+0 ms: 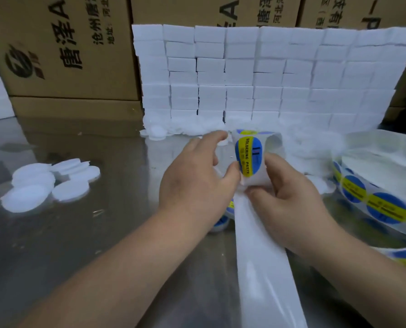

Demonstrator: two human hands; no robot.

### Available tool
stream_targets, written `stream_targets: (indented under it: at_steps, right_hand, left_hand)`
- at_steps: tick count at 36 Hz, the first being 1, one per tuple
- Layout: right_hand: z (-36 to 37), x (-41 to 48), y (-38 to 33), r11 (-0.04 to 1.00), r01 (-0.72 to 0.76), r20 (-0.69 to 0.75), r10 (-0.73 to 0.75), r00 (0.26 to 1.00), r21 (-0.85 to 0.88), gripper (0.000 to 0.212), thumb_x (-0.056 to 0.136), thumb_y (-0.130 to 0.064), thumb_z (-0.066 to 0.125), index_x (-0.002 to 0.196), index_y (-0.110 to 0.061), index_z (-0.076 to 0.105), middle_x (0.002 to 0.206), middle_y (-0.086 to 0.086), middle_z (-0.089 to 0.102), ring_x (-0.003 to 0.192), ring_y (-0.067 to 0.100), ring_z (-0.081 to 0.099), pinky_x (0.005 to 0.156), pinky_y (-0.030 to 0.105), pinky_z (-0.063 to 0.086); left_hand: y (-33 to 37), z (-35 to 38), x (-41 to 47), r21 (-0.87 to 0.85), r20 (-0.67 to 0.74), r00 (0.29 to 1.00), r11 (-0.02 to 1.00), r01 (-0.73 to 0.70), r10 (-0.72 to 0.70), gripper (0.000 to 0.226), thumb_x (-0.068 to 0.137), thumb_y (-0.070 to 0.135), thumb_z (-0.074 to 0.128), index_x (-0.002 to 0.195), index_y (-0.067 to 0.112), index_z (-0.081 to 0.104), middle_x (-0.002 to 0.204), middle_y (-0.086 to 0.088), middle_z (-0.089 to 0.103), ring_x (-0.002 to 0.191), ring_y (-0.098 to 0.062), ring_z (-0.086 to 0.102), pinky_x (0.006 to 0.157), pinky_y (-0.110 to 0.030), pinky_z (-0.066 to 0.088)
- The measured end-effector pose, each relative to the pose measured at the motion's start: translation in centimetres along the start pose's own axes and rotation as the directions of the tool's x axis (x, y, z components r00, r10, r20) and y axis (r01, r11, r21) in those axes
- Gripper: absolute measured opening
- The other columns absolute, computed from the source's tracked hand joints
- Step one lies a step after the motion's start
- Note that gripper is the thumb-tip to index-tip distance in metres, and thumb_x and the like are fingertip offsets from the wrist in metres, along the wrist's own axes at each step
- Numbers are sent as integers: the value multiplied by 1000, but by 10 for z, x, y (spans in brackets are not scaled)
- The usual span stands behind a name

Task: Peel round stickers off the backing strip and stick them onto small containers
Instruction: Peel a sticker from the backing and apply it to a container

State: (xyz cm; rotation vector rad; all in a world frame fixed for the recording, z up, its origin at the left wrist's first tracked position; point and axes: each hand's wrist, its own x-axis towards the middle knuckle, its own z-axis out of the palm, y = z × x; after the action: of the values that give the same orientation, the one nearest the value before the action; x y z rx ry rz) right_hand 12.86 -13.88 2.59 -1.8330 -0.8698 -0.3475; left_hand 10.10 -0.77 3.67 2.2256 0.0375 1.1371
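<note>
Round blue-and-yellow paper sticker [248, 155], printed SOLDERING PASTE, sits in the head view at the middle of the scene, on the crest of a bend in the glossy white backing strip [266, 268], which runs from there towards the near edge. The sticker looks almost weightless, thin and limp, likely to curl and cling to itself. The best place to take it is its lifted rim, with the glue side kept off the fingers. The strip looks slick, so it needs a firm pinch.

The left hand [195, 176] has its thumb on the sticker's lower left edge and its fingers curled behind the bend, so it seems to be pinching there. The right hand [289, 192] grips the strip just below and right of the sticker.

A small round blue-labelled container [221, 222] peeks out under the left wrist; its contents are hidden. On the grey metal bench [102, 233], flat white round lids [43, 183] lie loose at the left. A translucent plastic tub [386, 138] stands at the right, with the coiled sticker roll [374, 202] by its near wall; I cannot tell whether the roll is inside.
</note>
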Motion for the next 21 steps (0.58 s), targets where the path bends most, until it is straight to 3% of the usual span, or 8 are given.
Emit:
stream_targets:
  at_steps: [3,6,10,13,18,20,21]
  right_hand:
    - [-2,-2,6,1000,-10,-57,9,998,-25,28,81,-2,52,85,-28,60,83,-15,66,71,5,59,60,10,43]
    - [-5,-4,12,998,-60,-51,59,997,-26,10,85,-14,55,86,-18,63,81,0,68,76,15,61,73,31,49]
    - [-6,-4,15,998,-22,-39,20,999,-52,19,84,-24,48,70,-14,56,72,-8,61,66,7,51,58,17,38]
    - [-5,-4,15,995,26,-16,-27,999,-96,21,78,-24,44,57,-26,42,63,-18,49,59,-2,45,55,10,34]
    - [-7,-5,16,993,45,48,-40,998,-109,51,86,-1,51,62,-46,56,67,-28,55,62,-8,48,57,8,34]
    - [-9,-6,14,992,51,54,-44,998,-118,64,86,0,50,69,-61,54,65,-35,54,62,-13,49,57,5,35]
    - [-9,-6,13,990,55,49,-49,998,-127,62,86,-1,50,68,-60,55,62,-33,55,61,-12,49,56,5,35]
  left_hand:
    - [1,-1,-1,43,0,998,997,-56,56,23,76,34,60,100,35,61,71,17,40,73,2,43,62,-5,30]
    - [4,0,-5,42,36,993,992,-115,114,20,78,33,60,93,29,71,70,17,40,82,-4,45,66,-6,31]
    - [6,1,-6,47,123,984,990,-132,125,35,72,41,54,102,33,69,72,15,42,84,-3,44,66,-6,31]
    - [7,-1,-7,13,125,985,992,-125,122,33,71,44,62,101,33,69,73,15,43,81,-1,43,68,-7,32]
    - [8,0,-8,-32,203,974,995,-100,104,32,64,44,70,93,32,69,74,14,45,82,-1,45,69,-11,34]
    - [7,0,-8,-48,232,967,994,-95,103,32,62,44,69,93,33,69,75,14,46,77,2,47,68,-9,34]
    - [7,0,-8,-57,238,966,994,-90,101,31,63,44,69,92,33,69,75,14,47,74,5,47,67,-9,34]
